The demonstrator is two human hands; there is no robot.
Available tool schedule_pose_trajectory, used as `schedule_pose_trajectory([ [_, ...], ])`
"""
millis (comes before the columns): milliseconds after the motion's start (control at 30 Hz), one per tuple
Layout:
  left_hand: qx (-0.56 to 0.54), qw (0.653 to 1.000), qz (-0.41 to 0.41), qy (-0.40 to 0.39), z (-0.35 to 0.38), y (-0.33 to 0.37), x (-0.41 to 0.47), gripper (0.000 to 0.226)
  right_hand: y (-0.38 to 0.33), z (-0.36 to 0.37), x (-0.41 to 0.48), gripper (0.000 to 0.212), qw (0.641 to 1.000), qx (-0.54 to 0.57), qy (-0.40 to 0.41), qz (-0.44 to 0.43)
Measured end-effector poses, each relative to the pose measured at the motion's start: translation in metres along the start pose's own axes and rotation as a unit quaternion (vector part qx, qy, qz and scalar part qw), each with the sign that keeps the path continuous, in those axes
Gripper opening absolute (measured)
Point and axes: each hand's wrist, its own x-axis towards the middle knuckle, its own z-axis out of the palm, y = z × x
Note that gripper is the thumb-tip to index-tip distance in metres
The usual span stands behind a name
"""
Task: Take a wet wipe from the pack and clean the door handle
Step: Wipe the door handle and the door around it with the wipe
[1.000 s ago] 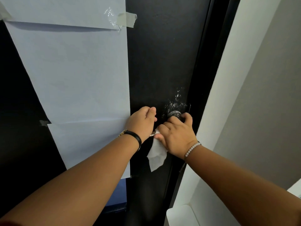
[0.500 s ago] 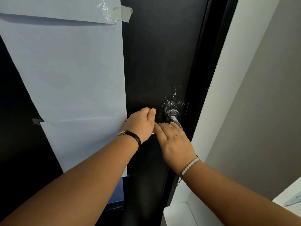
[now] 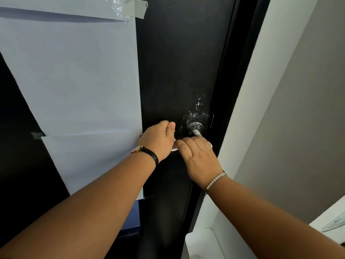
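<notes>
A metal lever door handle (image 3: 195,130) sits on a black door (image 3: 177,62), its round base speckled with white marks. My left hand (image 3: 158,140) grips the free end of the lever, a sliver of which shows under the fingers. My right hand (image 3: 198,156) lies over the lever near its base and presses a white wet wipe (image 3: 210,145) against it; only a small corner of the wipe shows past the fingers. The wipe pack is out of view.
Large white paper sheets (image 3: 74,81) are taped over the door's left part, with a tape strip (image 3: 136,8) at the top. A white door frame and grey wall (image 3: 289,109) rise on the right. A white ledge (image 3: 201,242) sits at the bottom.
A second ago the wipe hung loose below my right hand; now it is bunched under that hand on the lever. The right hand has shifted along the handle; the left hand stayed.
</notes>
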Motion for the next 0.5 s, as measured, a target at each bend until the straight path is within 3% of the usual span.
schedule_pose_trajectory([
  [267,0.012,1.0,0.004,0.005,0.0,-0.001,0.0,0.043,0.021,0.012,-0.006,0.03,0.987,0.089,0.114,-0.075],
  [367,0.014,1.0,0.006,0.008,0.002,-0.003,0.002,0.043,0.027,0.005,-0.004,0.029,0.986,0.125,0.098,-0.056],
  [500,0.021,1.0,0.001,0.004,0.002,-0.002,0.002,0.043,0.012,-0.002,-0.006,0.036,0.993,0.103,0.035,0.04],
])
